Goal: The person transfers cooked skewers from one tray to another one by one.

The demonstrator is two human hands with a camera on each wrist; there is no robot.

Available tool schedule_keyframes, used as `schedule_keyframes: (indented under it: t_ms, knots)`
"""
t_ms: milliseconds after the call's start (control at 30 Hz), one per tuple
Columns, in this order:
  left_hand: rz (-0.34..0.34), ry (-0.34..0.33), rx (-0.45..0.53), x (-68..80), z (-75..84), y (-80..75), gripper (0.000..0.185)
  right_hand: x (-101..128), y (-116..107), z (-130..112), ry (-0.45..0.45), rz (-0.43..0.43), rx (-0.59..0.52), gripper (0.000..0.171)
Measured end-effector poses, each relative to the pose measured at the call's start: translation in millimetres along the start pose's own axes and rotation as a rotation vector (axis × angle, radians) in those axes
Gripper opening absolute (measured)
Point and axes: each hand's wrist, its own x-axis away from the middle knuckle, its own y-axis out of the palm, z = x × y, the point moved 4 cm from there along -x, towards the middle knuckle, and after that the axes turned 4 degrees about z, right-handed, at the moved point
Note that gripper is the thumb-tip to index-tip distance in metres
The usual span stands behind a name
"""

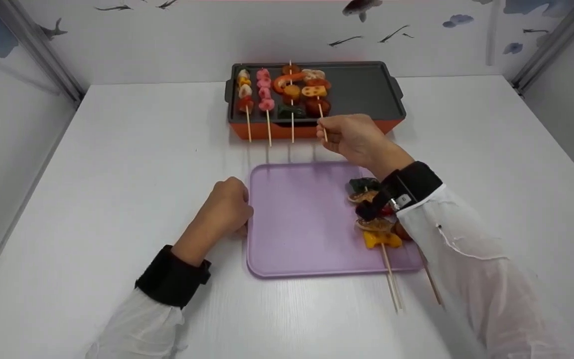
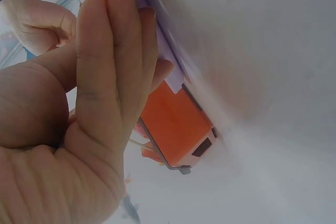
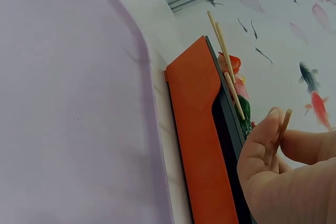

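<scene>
Head view: right hand (image 1: 354,137) pinches a skewer (image 1: 315,91) positioned over the grill (image 1: 361,89); left hand (image 1: 224,207) adjoins the left edge of the purple tray (image 1: 302,219). Left wrist view: fingers (image 2: 96,61) together beside the tray; grip cannot be determined. Right wrist view: thumb and fingers clamp the stick (image 3: 284,124).

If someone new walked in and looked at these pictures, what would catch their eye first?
Probably the orange grill at the back of the table, with colorful skewers lined up on its left and middle; the right hand pinches the rightmost one's stick. Next, the purple tray in front, more skewers on its right side partly hidden by the forearm, the left hand at its left edge.
</scene>
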Motion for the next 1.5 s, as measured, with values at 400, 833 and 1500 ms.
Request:
schedule_keyframes:
  t_ms: [400, 833, 1500]
  knots:
    - [0.005, -0.033, -0.012, 3.7, -6.2, -1.4, 0.023, 2, -3, -6, -0.023, -0.027, 0.081, 0.037]
    - [0.0, 0.01, 0.003, 2.3, -0.5, 3.2, 0.024, 56, -35, -17, -0.108, -0.078, 0.242, 0.019]
    - [-0.001, -0.003, -0.018, 1.3, 1.0, -0.3, 0.022, 140, -58, 49, -0.033, -0.233, 0.583, 0.03]
